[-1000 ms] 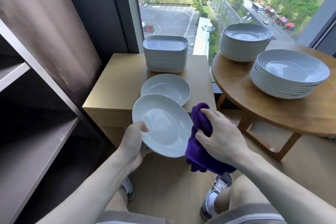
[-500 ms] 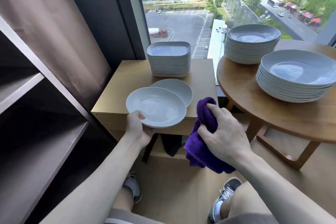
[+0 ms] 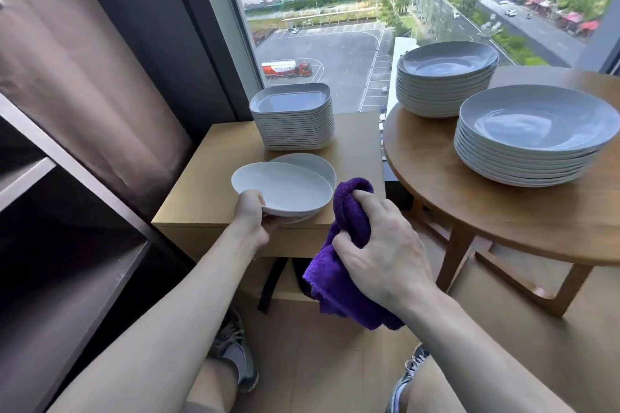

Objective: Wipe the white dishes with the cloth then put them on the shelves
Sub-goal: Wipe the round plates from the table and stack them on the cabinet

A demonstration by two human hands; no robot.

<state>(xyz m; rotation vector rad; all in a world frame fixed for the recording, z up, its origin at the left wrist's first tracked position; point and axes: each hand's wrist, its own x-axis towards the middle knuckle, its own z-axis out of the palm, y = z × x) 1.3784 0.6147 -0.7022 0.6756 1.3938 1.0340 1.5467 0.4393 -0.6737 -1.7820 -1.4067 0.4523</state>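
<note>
Left hand (image 3: 250, 216): thumb on top of the rim, fingers curled under, pinching the near-left rim of one white dish (image 3: 281, 189). The dish is held about level at the cabinet's (image 3: 208, 184) front edge, over a second dish (image 3: 312, 163) that shows behind and below it. Cannot tell whether the two touch. Judgement: an edge grip keeps the well clear for wiping, and the level hold suits either stacking or lifting off.

Right hand (image 3: 379, 255): fingers closed around a bunched purple cloth (image 3: 349, 218). It sits off the cabinet's front-right corner, just beside the dish's right rim and not on it. The loose end of the cloth hangs below the hand. Judgement: the bunching makes a pad ready to press into a dish.

Contents: nothing shows in the well of the held dish, only bare glaze. What shows of the second dish looks the same.

Back edge of cabinet: square stack (image 3: 293, 117), top dish bare inside.

Round table (image 3: 469, 204), to the right: far stack (image 3: 446, 77) at its back edge and near stack (image 3: 533, 134) toward its right edge. Both top bowls hold nothing visible.

Shelves (image 3: 67, 295) at left: no dish shows on the boards in view. Judgement: task early, with most dishes unwiped and unshelved.
</note>
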